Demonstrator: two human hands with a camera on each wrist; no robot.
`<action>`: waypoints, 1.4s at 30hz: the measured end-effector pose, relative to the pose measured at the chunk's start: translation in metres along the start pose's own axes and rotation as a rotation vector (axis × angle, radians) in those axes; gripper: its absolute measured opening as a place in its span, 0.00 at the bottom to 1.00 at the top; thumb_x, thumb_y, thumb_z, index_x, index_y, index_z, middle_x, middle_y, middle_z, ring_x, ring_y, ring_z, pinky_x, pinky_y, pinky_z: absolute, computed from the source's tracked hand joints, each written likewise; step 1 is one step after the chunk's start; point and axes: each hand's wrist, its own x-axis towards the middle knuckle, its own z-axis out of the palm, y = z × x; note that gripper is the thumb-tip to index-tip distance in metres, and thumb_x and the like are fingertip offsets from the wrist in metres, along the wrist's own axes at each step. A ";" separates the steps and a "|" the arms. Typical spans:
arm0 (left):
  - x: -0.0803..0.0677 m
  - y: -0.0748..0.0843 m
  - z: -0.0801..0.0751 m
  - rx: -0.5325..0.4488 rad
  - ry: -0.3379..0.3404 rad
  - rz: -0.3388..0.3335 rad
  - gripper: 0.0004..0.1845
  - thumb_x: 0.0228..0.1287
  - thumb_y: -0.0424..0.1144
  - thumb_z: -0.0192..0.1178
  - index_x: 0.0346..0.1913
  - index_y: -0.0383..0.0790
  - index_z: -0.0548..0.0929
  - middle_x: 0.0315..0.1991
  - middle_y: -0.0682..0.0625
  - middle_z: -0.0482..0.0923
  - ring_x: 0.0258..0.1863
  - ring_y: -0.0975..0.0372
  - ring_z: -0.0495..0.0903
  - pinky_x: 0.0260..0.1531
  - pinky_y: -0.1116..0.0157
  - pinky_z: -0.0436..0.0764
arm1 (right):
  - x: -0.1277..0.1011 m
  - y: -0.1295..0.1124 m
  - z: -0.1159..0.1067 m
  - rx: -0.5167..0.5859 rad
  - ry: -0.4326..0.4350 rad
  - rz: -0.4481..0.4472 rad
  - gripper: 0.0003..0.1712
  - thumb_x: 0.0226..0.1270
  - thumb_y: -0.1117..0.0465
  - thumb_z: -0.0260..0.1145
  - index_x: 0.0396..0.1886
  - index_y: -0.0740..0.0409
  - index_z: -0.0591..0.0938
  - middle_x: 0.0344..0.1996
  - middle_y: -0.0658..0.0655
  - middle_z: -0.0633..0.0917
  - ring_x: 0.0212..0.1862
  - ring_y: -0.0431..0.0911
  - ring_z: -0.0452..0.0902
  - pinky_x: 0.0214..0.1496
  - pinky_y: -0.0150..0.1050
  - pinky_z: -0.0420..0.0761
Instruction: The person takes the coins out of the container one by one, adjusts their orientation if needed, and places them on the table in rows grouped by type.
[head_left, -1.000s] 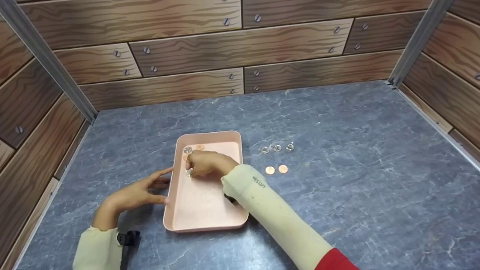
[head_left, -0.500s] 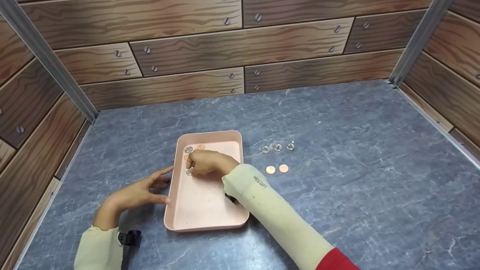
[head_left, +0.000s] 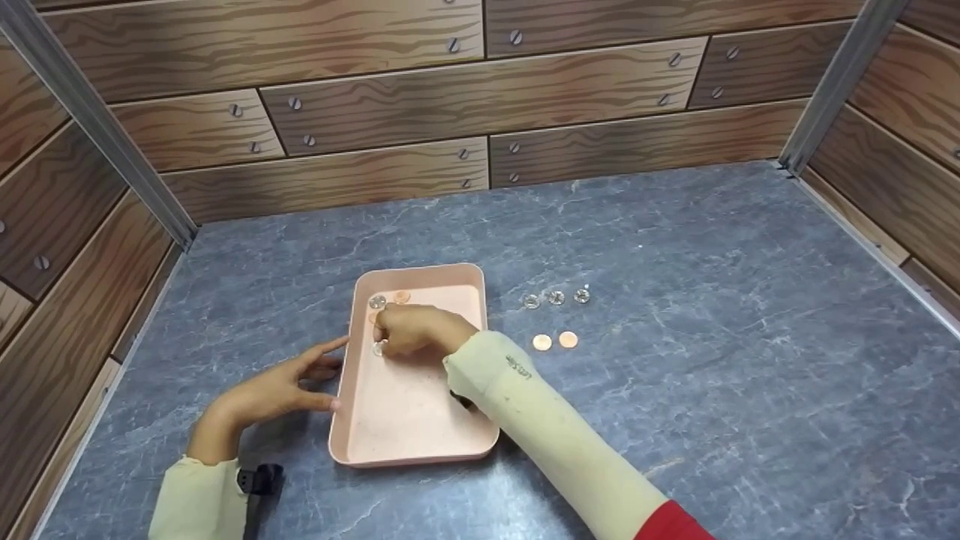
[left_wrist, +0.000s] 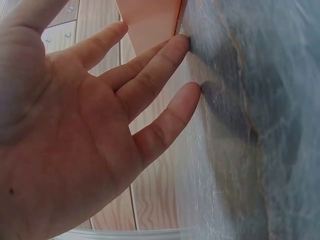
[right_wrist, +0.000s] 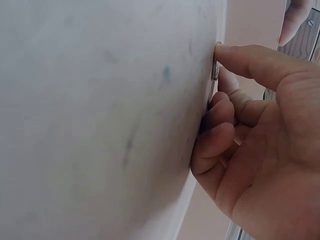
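A silver coin [head_left: 379, 346] lies on the floor of the pink tray [head_left: 420, 442], close to its left wall, under the curled fingertips of the right hand [head_left: 415, 330], which seems to be pinching it; whether it is lifted I cannot tell. The step looks like picking it off the floor, which calls for a firm pinch and a straight lift over the rim. Just beyond the grip lie more coins [head_left: 377, 301]. The left hand [head_left: 277, 386], fingers straight, steadies the tray's outer wall. To the right, past the rim, the table [head_left: 712, 360] offers room beside the coins in rows [head_left: 555, 297].
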 end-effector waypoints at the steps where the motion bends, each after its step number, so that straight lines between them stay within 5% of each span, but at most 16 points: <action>1: 0.000 0.000 0.000 0.003 0.001 0.002 0.50 0.60 0.42 0.67 0.77 0.40 0.46 0.69 0.26 0.58 0.68 0.35 0.62 0.62 0.43 0.70 | 0.000 0.000 0.000 -0.002 0.004 -0.006 0.08 0.62 0.64 0.63 0.23 0.55 0.77 0.24 0.46 0.68 0.29 0.40 0.62 0.31 0.28 0.62; 8: -0.001 0.001 0.000 0.000 0.003 0.007 0.51 0.59 0.42 0.68 0.77 0.40 0.46 0.70 0.26 0.57 0.68 0.35 0.62 0.62 0.43 0.70 | 0.000 0.002 0.000 0.041 0.007 -0.042 0.16 0.61 0.67 0.63 0.17 0.52 0.70 0.19 0.46 0.64 0.24 0.39 0.58 0.27 0.29 0.58; 13: -0.001 0.001 0.000 -0.013 0.000 0.003 0.51 0.59 0.42 0.67 0.77 0.40 0.45 0.69 0.26 0.57 0.68 0.34 0.61 0.62 0.44 0.71 | -0.002 0.002 0.000 0.066 0.021 0.009 0.02 0.62 0.65 0.63 0.31 0.56 0.82 0.25 0.45 0.74 0.28 0.38 0.64 0.31 0.28 0.64; 16: -0.001 0.002 0.000 -0.015 -0.001 0.001 0.51 0.59 0.42 0.67 0.77 0.40 0.45 0.70 0.26 0.57 0.68 0.34 0.62 0.62 0.44 0.71 | -0.004 0.001 0.000 0.072 0.026 0.028 0.08 0.61 0.66 0.63 0.40 0.56 0.84 0.29 0.46 0.77 0.30 0.39 0.65 0.33 0.28 0.65; 42: -0.001 0.001 0.000 -0.001 0.006 -0.021 0.51 0.59 0.44 0.68 0.77 0.42 0.46 0.70 0.27 0.57 0.68 0.36 0.62 0.60 0.45 0.73 | -0.006 0.002 0.001 0.138 0.047 -0.010 0.14 0.56 0.71 0.63 0.43 0.59 0.83 0.30 0.47 0.77 0.31 0.38 0.67 0.33 0.26 0.66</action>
